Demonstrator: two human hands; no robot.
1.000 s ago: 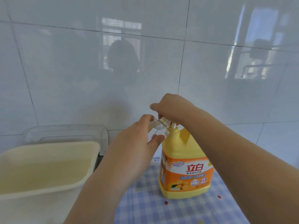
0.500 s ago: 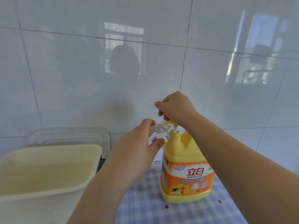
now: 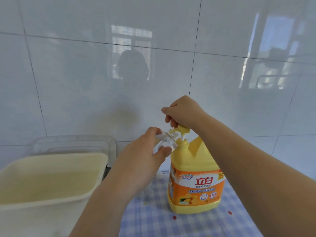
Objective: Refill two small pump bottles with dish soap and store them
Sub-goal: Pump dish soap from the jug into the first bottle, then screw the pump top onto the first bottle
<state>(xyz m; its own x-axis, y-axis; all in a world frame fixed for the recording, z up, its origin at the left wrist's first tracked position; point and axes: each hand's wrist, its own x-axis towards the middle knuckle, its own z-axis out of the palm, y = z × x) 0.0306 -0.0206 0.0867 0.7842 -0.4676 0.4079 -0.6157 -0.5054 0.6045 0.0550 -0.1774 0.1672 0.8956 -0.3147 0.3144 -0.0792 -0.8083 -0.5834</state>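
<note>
From the head view, the only one there is, the left hand [image 3: 145, 161] grasps the small clear bottle [image 3: 165, 142] between thumb and fingers. It holds the bottle up in the air, tipped, with its open neck right at the spout of the pump head [image 3: 182, 130]. The right hand [image 3: 183, 112] sits on top of that pump, fingers curled down over it, and the plunger stands raised. The dish soap jug [image 3: 195, 177] stands upright on the checked cloth [image 3: 171, 221], close to the tiled wall [image 3: 102, 82].

I'd judge the little bottle to be light and stiff, and slick once soap runs on it. A pinch round the body, well below the neck, looks the safest hold. The jug looks heavy and steady enough to take a firm push straight down without tipping.

The jug's plastic is opaque, so its level is hidden. The small bottle may have a little soap in it, though the glare and the fingers make that hard to tell. To the left sits a cream basin [image 3: 95, 170], with a clear tub [image 3: 109, 144] behind it.
</note>
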